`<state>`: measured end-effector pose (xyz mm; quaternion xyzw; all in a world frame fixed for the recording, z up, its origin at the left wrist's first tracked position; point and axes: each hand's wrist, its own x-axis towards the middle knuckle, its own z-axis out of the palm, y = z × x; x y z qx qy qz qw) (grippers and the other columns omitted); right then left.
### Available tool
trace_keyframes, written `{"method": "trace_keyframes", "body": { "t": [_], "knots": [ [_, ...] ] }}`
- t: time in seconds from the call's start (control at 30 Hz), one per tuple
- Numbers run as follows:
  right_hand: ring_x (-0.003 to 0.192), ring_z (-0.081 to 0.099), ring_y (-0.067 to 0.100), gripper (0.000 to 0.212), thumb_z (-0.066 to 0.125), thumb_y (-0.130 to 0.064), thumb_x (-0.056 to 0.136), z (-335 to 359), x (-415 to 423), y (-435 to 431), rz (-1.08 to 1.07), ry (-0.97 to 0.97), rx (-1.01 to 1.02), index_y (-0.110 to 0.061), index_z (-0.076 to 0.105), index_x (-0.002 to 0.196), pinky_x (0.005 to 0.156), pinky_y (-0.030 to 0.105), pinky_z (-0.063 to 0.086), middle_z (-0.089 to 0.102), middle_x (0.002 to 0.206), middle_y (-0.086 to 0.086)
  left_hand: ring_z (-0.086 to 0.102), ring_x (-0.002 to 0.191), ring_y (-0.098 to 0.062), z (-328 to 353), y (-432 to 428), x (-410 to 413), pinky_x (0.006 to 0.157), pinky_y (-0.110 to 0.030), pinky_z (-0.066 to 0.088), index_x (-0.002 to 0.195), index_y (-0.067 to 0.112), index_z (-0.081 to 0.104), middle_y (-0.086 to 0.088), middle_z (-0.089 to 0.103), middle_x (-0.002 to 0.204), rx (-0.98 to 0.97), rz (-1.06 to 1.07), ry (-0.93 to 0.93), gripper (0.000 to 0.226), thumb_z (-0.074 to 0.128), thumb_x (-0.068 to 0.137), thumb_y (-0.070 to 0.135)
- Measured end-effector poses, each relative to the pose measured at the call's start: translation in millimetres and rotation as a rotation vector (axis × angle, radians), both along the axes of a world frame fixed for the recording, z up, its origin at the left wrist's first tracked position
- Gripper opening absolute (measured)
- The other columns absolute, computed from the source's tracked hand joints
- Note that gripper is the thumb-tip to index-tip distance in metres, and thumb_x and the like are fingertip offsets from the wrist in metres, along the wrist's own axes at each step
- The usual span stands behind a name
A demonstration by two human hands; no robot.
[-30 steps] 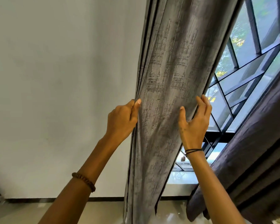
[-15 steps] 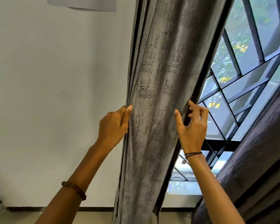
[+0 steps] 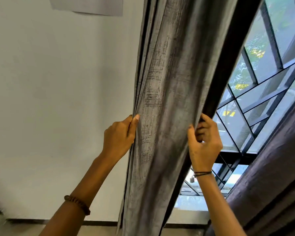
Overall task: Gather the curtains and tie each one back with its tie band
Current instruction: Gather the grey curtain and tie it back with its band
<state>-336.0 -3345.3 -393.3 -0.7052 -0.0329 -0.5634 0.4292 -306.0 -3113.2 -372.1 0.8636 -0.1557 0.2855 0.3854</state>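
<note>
Hands up on the cloth: the left hand (image 3: 119,137) has the left edge of the grey curtain (image 3: 169,99). Its fingers are curled round behind the stacked folds and its thumb is pressed flat on the front face, a firm grip. Across the panel, the right hand (image 3: 204,143) grips the right edge, where a dark border runs down the fabric. Its fingers are hooked over that border and its thumb is on the near side, pinching the cloth.

The grey curtain hangs between the two hands as a narrow bundle of long vertical pleats. It runs from the top of the view down to the bottom, leaning a little to the right as it rises. Both hands sit at roughly the same height, about midway down it.

A brown bead bracelet (image 3: 77,204) circles the left wrist, and a thin black cord (image 3: 202,173) circles the right.

Left of the curtain is a plain pale wall (image 3: 58,99), with a grey sheet (image 3: 87,5) fixed near the top and a dark skirting strip (image 3: 58,222) along the bottom. To the right, the window (image 3: 262,74) shows through, with black bars crossing the glass and green leaves outside. Further right, at the frame's edge, a dark brown curtain (image 3: 271,176) hangs in heavy folds, apart from the grey one and with no hand on it.
</note>
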Motion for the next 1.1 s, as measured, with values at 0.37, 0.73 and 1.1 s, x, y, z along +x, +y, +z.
{"method": "trace_keyframes", "body": {
  "t": [0.37, 0.73, 1.1],
  "knots": [
    [0.076, 0.046, -0.001, 0.024, 0.065, 0.001, 0.093, -9.2, -15.6, 54.5, 0.03, 0.05, -0.336, 0.007, 0.068, 0.117, 0.079, 0.002, 0.039, 0.06, 0.091, 0.012, 0.046, 0.058, -0.004, -6.0, -38.4, -21.9, 0.056, -0.014, 0.031, 0.07, 0.036, 0.038, 0.014, 0.043, 0.066, -0.05, -0.093, -0.11, 0.036, 0.04, 0.105, 0.038],
    [0.069, 0.048, 0.005, 0.043, 0.046, -0.02, 0.103, -20.7, -28.9, 76.9, 0.096, 0.182, -0.336, 0.0, 0.053, 0.141, 0.062, 0.016, 0.048, 0.054, 0.106, 0.005, 0.06, 0.063, -0.013, -3.4, -47.8, -34.7, 0.061, -0.03, 0.051, 0.081, 0.025, 0.059, 0.006, 0.059, 0.068, -0.196, -0.307, -0.004, 0.035, 0.038, 0.105, 0.041],
    [0.087, 0.059, 0.004, 0.056, 0.055, -0.04, 0.098, -13.3, -44.4, 57.0, 0.035, 0.254, -0.429, -0.013, 0.047, 0.146, 0.072, 0.015, 0.054, 0.055, 0.114, -0.005, 0.055, 0.05, -0.007, -3.0, -46.4, -25.9, 0.052, -0.021, 0.046, 0.073, 0.021, 0.059, 0.01, 0.055, 0.055, -0.176, -0.315, -0.057, 0.036, 0.048, 0.103, 0.039]
  ]
}}
